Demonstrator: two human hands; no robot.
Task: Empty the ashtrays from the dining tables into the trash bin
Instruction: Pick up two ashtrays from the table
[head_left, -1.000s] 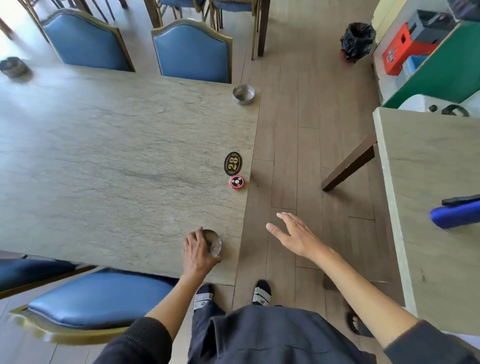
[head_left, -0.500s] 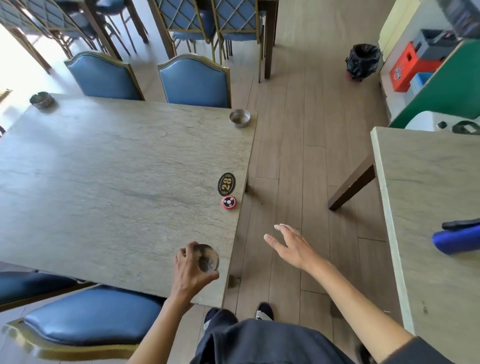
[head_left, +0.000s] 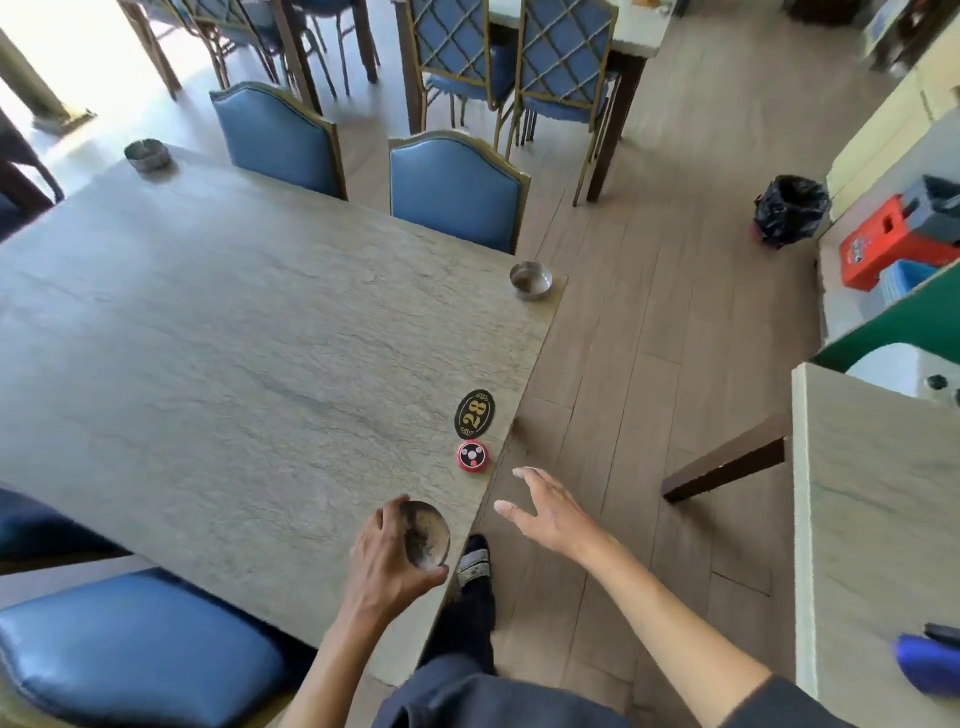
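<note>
My left hand (head_left: 387, 564) grips a round metal ashtray (head_left: 427, 535) lifted off the near right corner of the stone-topped dining table (head_left: 234, 364), tilted so its dirty inside faces me. My right hand (head_left: 545, 512) hangs over the floor beside the table edge, fingers spread, holding nothing. A second metal ashtray (head_left: 530, 280) stands at the table's far right corner. A third ashtray (head_left: 147, 154) sits at the far left corner. The trash bin (head_left: 790, 209), lined with a black bag, stands on the floor at the far right.
A black oval "28" table sign (head_left: 474, 413) and a red call button (head_left: 472, 456) lie near the table's right edge. Blue chairs (head_left: 452, 189) line the far side, one blue seat (head_left: 135, 660) is at my left. Another table (head_left: 883, 545) stands to the right across a wooden aisle.
My left hand has lifted the ashtray off the table and tilted it. The view has swung upward, bringing the far chairs and bin further into the frame. My right hand stays spread.
</note>
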